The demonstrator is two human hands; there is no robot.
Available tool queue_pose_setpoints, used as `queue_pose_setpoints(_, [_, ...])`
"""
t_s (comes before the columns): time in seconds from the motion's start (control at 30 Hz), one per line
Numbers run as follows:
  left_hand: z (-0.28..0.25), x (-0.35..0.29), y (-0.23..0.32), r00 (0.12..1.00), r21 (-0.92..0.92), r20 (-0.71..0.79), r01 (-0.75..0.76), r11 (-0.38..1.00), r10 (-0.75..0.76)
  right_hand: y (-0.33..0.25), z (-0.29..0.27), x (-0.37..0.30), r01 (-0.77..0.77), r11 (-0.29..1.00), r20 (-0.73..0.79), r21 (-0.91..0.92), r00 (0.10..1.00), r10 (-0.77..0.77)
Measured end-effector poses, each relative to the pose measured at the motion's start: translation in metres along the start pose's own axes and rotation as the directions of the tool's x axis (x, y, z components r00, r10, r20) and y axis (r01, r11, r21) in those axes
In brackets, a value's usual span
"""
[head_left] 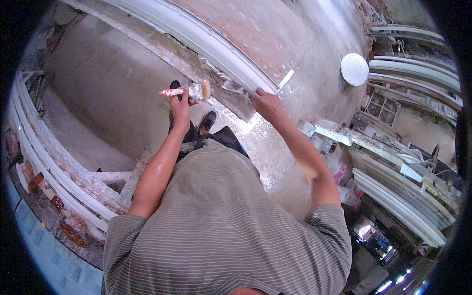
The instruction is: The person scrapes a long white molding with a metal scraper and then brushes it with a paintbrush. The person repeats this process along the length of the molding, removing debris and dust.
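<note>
A paintbrush (189, 91) with a red and white handle and tan bristles is gripped in my left hand (181, 104), its bristles pointing right. The brush is held crosswise above my feet, apart from the bench. My right hand (267, 104) is closed at the near end of a long white moulding (216, 42), fingertips touching its edge. Beside those fingertips is a pale, shiny, blade-like shape (234, 87); I cannot tell whether I hold it. The moulding lies along a plaster-smeared bench (216, 73) running to the upper left.
A white round bucket or lid (354, 69) stands at the right. White strips (400, 206) rest on racks there, and more long mouldings (54, 147) curve along the left. A short white strip (285, 79) lies past the moulding's end. White splatter covers the floor (268, 152).
</note>
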State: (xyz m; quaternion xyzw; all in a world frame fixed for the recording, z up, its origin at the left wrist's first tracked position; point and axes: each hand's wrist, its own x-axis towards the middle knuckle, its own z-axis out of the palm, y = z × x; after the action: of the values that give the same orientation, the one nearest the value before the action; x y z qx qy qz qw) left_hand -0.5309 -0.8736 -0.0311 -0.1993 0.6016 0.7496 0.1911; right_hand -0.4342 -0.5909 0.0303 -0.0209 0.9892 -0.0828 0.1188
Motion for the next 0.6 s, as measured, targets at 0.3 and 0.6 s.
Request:
queue_pose_setpoints(0.3, [-0.002, 0.001, -0.002, 1.000, 0.021, -0.014, -0.001, 1.000, 0.001, -0.012, 0.010, 0.045, -0.004, 0.965, -0.059, 0.261, 0.998, 0.020])
queue_pose_setpoints(0.6, [0.002, 0.058, 0.012, 0.979, 0.304, -0.094, -0.143, 0.942, 0.179, -0.057, 0.035, 0.095, -0.241, 0.718, -0.092, 0.653, 0.916, 0.392])
